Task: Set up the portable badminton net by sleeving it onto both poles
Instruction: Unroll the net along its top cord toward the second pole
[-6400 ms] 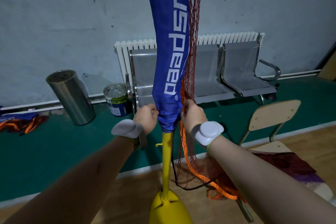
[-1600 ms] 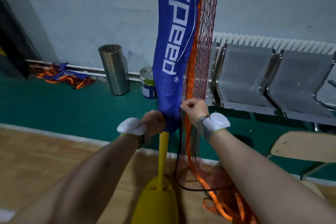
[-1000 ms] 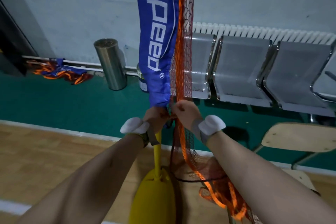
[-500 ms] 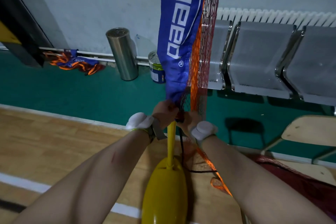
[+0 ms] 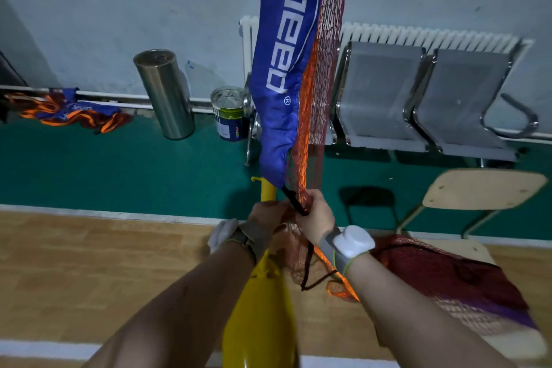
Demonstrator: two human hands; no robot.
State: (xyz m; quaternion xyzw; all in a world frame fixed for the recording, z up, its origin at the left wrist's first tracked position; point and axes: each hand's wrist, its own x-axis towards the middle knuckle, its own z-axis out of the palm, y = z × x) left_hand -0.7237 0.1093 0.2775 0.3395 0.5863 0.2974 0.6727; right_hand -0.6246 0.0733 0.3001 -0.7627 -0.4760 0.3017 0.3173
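A yellow pole (image 5: 266, 192) rises from a yellow base (image 5: 259, 317) at the bottom middle. The net's blue sleeve (image 5: 283, 75) with white lettering hangs over the pole, its lower end just above a small yellow hook. Red-orange mesh (image 5: 321, 98) hangs beside the sleeve. My right hand (image 5: 317, 219) pinches a black cord and the mesh just below the sleeve's end. My left hand (image 5: 267, 218) is close against it by the pole, fingers curled into the mesh; its grip is partly hidden. More net lies bunched on a chair (image 5: 442, 275) at the right.
A metal bench (image 5: 424, 98) stands against the wall behind the pole, in front of a white radiator. A steel bin (image 5: 164, 92) and a paint can (image 5: 228, 113) stand on the green floor at left. A wooden chair (image 5: 481, 191) is at right. Orange-blue fabric (image 5: 68, 112) lies far left.
My hands have dropped below the sleeve's lower end, which now hangs free above them. My right hand now pinches the black cord. The view has shifted slightly.
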